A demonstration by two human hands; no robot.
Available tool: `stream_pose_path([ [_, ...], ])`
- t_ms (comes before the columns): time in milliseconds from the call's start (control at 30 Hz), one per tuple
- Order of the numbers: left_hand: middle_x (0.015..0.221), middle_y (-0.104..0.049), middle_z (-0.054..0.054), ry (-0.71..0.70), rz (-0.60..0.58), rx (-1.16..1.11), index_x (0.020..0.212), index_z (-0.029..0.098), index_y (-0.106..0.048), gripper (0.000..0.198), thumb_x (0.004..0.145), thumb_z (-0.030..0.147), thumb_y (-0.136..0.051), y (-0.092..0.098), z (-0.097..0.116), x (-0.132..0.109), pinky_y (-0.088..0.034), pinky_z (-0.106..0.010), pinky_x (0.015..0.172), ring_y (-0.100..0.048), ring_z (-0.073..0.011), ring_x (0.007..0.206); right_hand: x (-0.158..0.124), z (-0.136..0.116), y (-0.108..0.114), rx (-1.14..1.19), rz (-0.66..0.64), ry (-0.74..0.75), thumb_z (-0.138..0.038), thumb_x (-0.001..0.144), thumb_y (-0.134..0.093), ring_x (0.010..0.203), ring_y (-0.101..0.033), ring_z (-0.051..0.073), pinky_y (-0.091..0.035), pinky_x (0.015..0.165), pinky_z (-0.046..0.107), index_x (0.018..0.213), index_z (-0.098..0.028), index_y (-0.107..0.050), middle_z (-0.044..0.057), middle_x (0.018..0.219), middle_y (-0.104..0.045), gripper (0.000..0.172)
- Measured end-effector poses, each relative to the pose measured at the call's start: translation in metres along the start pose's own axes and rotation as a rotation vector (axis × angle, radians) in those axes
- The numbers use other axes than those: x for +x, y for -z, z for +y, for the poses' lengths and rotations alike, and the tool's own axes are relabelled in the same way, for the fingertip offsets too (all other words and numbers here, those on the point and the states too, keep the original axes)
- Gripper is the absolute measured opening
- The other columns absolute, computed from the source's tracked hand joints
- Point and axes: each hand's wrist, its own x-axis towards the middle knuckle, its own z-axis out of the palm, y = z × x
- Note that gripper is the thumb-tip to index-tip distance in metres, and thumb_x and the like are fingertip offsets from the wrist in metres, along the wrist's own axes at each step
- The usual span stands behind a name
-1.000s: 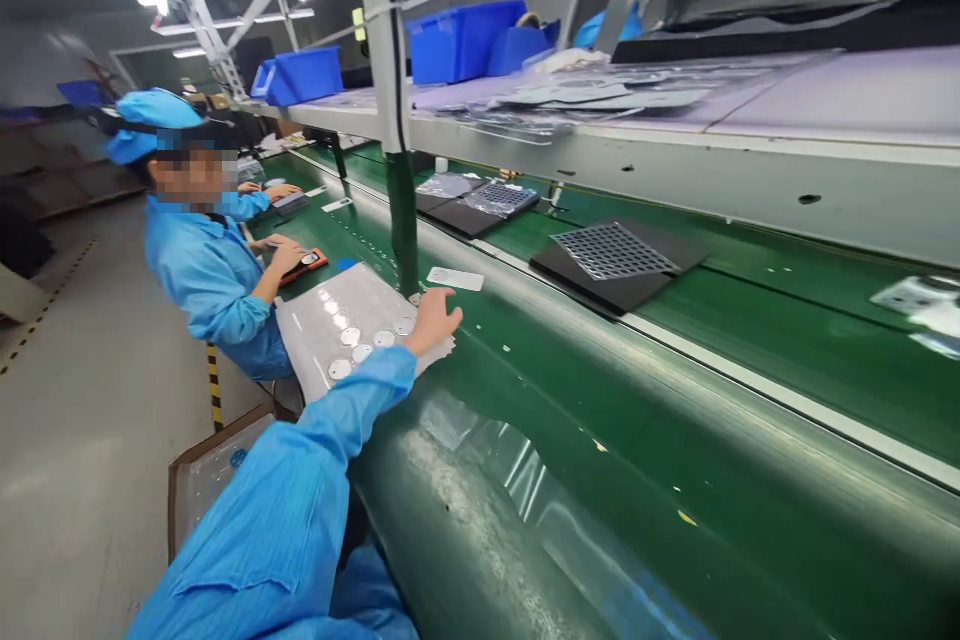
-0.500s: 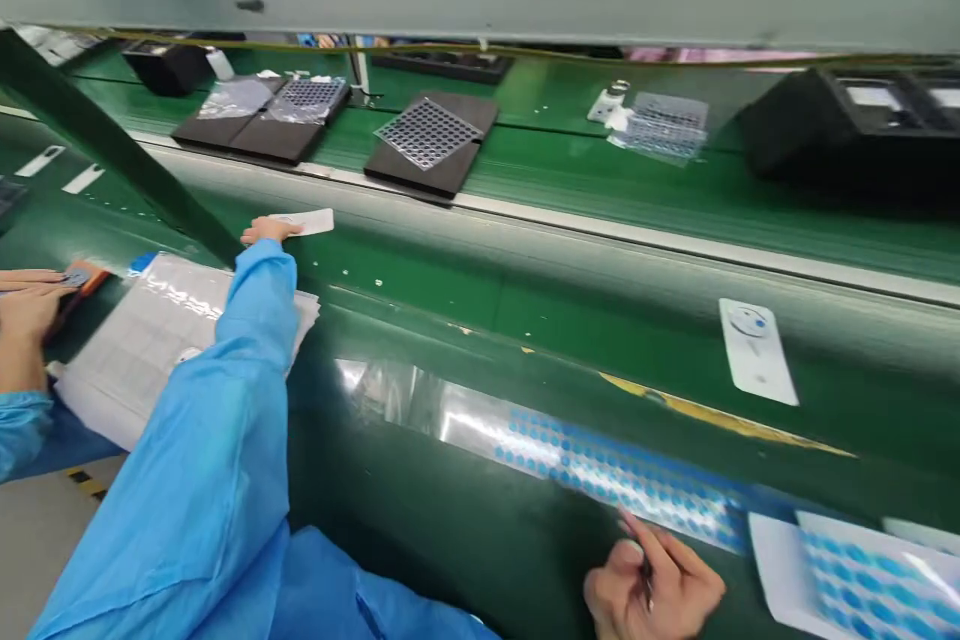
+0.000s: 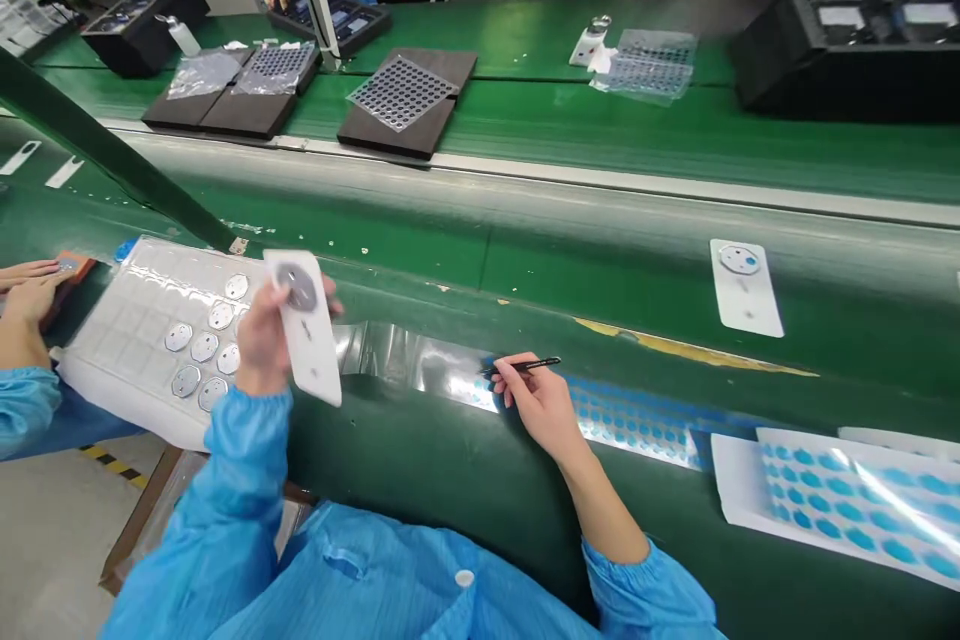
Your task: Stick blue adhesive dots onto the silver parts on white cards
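Note:
My left hand (image 3: pixel 262 338) grips a white rectangular panel (image 3: pixel 316 355) with rounded corners, raised and tilted above the near bench. A grey round disc (image 3: pixel 297 288) sits at the panel's upper end, under my thumb. In my right hand (image 3: pixel 541 408) is a pair of slim black tweezers (image 3: pixel 536 365), pinched between thumb and fingers. Their tips are at the left end of the blue dots on a clear strip (image 3: pixel 630 428); whether they hold a dot is too small to tell. Left of my left hand, a translucent tray (image 3: pixel 112 305) carries several round silver discs (image 3: pixel 204 348).
A similar white panel (image 3: pixel 746 290) lies on the green conveyor at right. Sheets of blue dots (image 3: pixel 840 500) lie at the near right. A green post (image 3: pixel 112 150) slants across the left. A co-worker's hands (image 3: pixel 30 295) work at far left. Black foam blocks (image 3: pixel 409 105) stand across the belt.
My left hand has brought the white panel from the conveyor back toward me and raised it. My right hand has moved left along the dotted strip with the tweezers. The view has shifted.

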Motion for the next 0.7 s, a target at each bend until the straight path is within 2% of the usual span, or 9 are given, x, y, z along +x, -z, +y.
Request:
stream_pose_path([
  [67,0.116,-0.072,-0.010,0.264,-0.240,-0.170,0.129,0.021,-0.064,0.046,0.092,0.048,-0.072,-0.018,-0.025,-0.049,-0.065,-0.051,0.075,-0.076,-0.0343,0.098,0.001,0.001,0.001,0.011,-0.017,-0.010,-0.069,0.096,-0.065,0.055,-0.062,0.017,-0.054,0.053,0.030,0.095,-0.019,-0.068,0.006,0.072,-0.070,0.051],
  [133,0.128,-0.070,-0.011,0.474,-0.352,-0.286,0.153,0.031,-0.047,0.068,0.092,0.042,-0.075,-0.035,-0.051,-0.083,-0.064,-0.060,0.081,-0.077,-0.0372,0.100,-0.001,0.001,0.002,0.013,-0.022,-0.018,-0.071,0.095,-0.065,0.056,-0.063,0.017,-0.055,0.054,0.030,0.095,-0.019,-0.068,0.006,0.071,-0.070,0.052],
  [200,0.133,-0.070,-0.012,0.594,-0.404,-0.335,0.164,0.037,-0.032,0.081,0.095,0.037,-0.074,-0.048,-0.076,-0.100,-0.063,-0.060,0.089,-0.077,-0.0352,0.104,-0.002,0.001,0.003,0.008,-0.015,-0.026,-0.071,0.095,-0.065,0.057,-0.064,0.017,-0.056,0.055,0.030,0.096,-0.019,-0.068,0.006,0.072,-0.071,0.052],
  [300,0.134,-0.071,-0.014,0.676,-0.420,-0.320,0.167,0.034,-0.030,0.081,0.098,0.033,-0.072,-0.058,-0.104,-0.110,-0.061,-0.054,0.096,-0.076,-0.0314,0.108,-0.003,0.001,0.002,-0.002,-0.007,-0.033,-0.071,0.095,-0.065,0.058,-0.065,0.018,-0.057,0.055,0.030,0.096,-0.019,-0.069,0.007,0.074,-0.072,0.052],
  [400,0.132,-0.072,-0.017,0.725,-0.387,-0.317,0.165,0.030,-0.036,0.077,0.097,0.030,-0.074,-0.060,-0.118,-0.111,-0.061,-0.051,0.095,-0.076,-0.0308,0.107,-0.003,0.001,0.001,-0.004,0.003,-0.036,-0.072,0.093,-0.066,0.059,-0.065,0.018,-0.056,0.054,0.030,0.094,-0.019,-0.069,0.007,0.074,-0.073,0.053],
  [700,0.129,-0.073,-0.016,0.741,-0.375,-0.323,0.163,0.026,-0.040,0.077,0.095,0.026,-0.075,-0.066,-0.120,-0.108,-0.059,-0.055,0.099,-0.075,-0.0312,0.109,-0.003,0.000,0.001,0.025,0.012,-0.051,-0.070,0.091,-0.070,0.059,-0.065,0.017,-0.055,0.053,0.029,0.093,-0.019,-0.071,0.007,0.073,-0.073,0.051],
])
